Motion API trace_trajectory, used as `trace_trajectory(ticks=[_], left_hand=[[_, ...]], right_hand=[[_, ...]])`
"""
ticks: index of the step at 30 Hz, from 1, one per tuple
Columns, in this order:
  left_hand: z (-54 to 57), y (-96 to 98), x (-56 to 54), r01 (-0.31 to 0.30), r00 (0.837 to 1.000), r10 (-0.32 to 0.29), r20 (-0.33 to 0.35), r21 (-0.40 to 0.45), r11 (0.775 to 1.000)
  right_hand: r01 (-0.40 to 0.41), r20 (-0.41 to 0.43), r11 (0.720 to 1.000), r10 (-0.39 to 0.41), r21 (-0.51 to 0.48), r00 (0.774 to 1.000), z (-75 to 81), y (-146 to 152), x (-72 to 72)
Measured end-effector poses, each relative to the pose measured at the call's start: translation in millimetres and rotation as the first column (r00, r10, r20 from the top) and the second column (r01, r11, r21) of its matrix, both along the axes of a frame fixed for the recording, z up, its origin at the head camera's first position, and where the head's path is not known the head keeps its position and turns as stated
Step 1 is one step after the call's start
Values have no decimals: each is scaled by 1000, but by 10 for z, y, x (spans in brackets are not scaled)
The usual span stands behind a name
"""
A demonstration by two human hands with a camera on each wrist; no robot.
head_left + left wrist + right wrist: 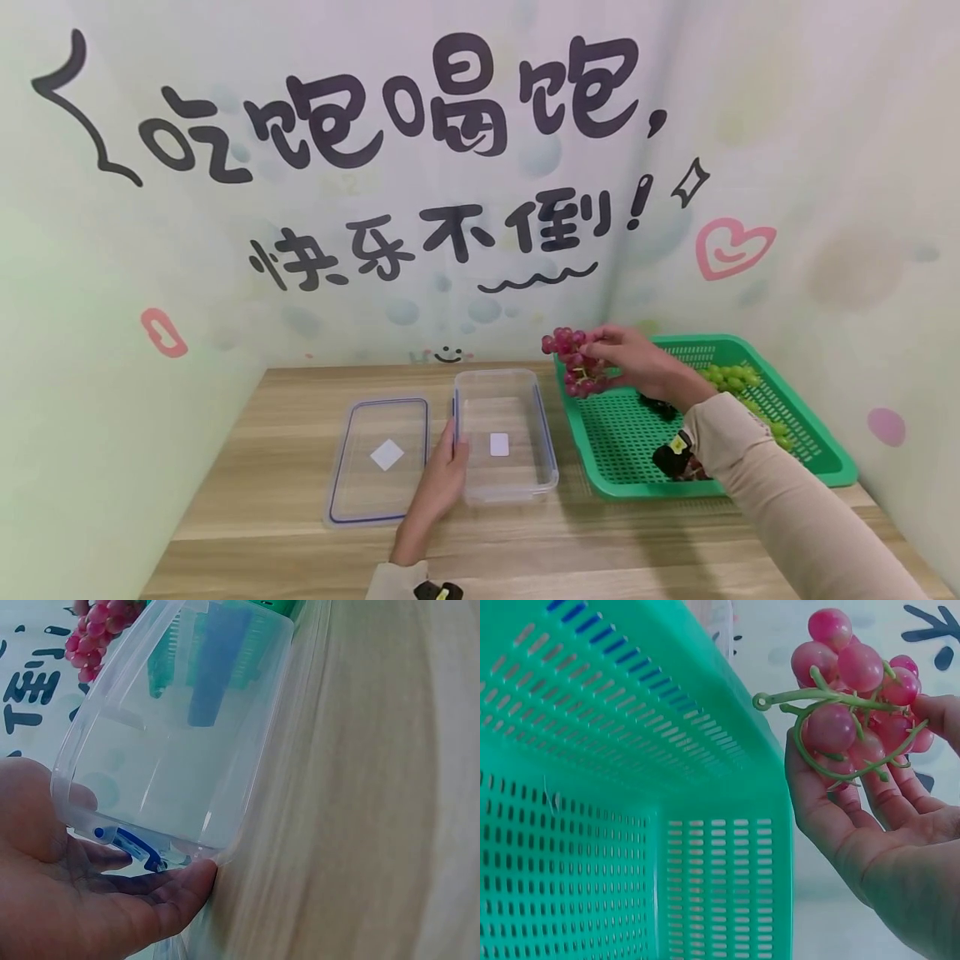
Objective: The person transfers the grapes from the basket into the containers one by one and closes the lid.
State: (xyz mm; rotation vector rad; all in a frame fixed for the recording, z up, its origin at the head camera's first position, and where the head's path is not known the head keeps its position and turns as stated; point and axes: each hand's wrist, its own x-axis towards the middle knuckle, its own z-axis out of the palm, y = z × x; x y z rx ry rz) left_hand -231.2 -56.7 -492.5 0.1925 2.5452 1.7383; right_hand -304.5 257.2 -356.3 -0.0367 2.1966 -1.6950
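One bunch of red grapes [576, 365] sits gripped in my right hand [636, 364], near eleven o'clock on the green basket [618, 433]; my left hand [446, 469] clasps the clear container [519, 412] at nine o'clock.

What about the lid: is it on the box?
No, the lid lies flat on the table beside the open box.

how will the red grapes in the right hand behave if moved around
The red grapes will likely sway a little, being joined by thin green stems. Their smooth skins may be slippery, and any round one coming off could roll.
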Motion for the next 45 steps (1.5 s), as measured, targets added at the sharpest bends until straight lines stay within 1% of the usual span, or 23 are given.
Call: trace_trajectory(ticks=[2,10,21,25,33,45], left_hand=[[4,5,0,1,1000,-1,-5,0,1000],[5,10,7,7,1000,-7,-15,-2,1000],[5,5,9,11,1000,-11,-16,-4,1000],[1,7,10,12,1000,-12,-22,-1,1000],[8,1,15,18,999,-18,-27,-9,1000],[4,14,1,9,1000,-9,-29,-12,1000]], right_hand=[[6,3,1000,-6,-2,1000,-7,-43,0],[-22,11,1000,22,-13,1000,-31,-181,1],[-9,43,999,11,-53,999,-108,-354,-10],[11,51,998,-8,-67,999,-131,-436,-6],[26,59,997,-21,-73,998,-193,-587,-9],[43,91,996,-35,-81,995,-267,-781,-1]])
